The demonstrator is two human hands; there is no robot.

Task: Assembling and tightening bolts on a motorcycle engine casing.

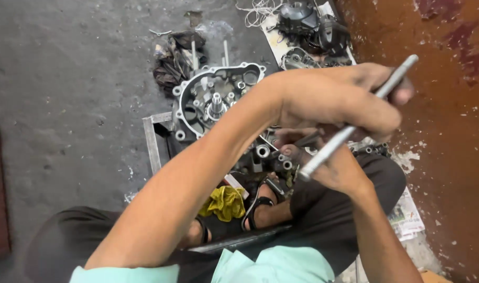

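My left hand [340, 100] reaches across from the lower left and grips a long grey metal rod [327, 151], which slants from upper right to lower left. Below it my right hand [338, 169] is partly covered by the left hand and the rod. Its fingertips rest by a small dark piece [306, 140] over an engine part [266, 155] with round holes, which sits in front of my crossed legs. Whether the right hand grips the dark piece is hidden. An open silver crankcase half [213, 99] with gears and a shaft lies just beyond on the floor.
A metal frame [152, 141] borders the crankcase on the left. Dirty rags [172, 58] lie behind it. Dark engine parts [310, 26] sit on paper at the top. A yellow cloth [226, 202] is by my sandalled foot [260, 207]. A red-brown wall [449, 115] stands on the right.
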